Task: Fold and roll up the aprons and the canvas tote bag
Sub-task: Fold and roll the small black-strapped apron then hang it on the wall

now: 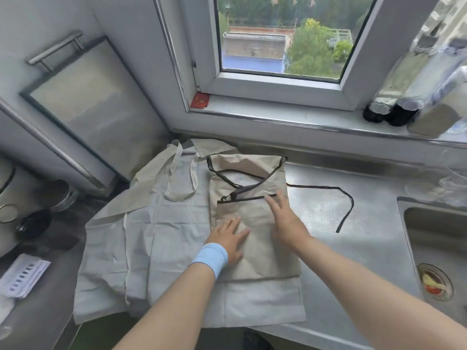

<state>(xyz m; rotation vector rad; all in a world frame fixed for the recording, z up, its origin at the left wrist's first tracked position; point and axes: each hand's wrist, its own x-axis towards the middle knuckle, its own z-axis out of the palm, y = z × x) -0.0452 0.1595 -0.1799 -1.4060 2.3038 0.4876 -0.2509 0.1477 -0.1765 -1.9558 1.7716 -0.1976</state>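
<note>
**Position.** The beige apron (260, 258), trimmed in dark binding, is laid folded to a narrow panel at the centre of the steel counter (353, 261). It is stacked on paler cloth. At its 9 o'clock lies what is judged to be the canvas tote bag (161, 223), by its loop handles (180, 178). How many pale layers there are cannot be told. One dark tie strap (350, 205) trails loose on the steel toward 3 o'clock. The sink (434, 236) lies beyond it.

**Hands.** The left hand (228, 238) and right hand (285, 218) are laid flat on the apron, fingers straight, nothing gripped. They are near each other but not touching.

**Handling.** The fabric is judged light, soft and limp, and it creases. It is expected to slide on the pale cloth beneath, so flat-palm pressure is advised while a fold is set.

**Hold points.** The apron is best taken at the near hem, at 6 o'clock, by both corners. The loose strap should be gathered onto the panel first, or it may be left hanging out of the roll.
</note>
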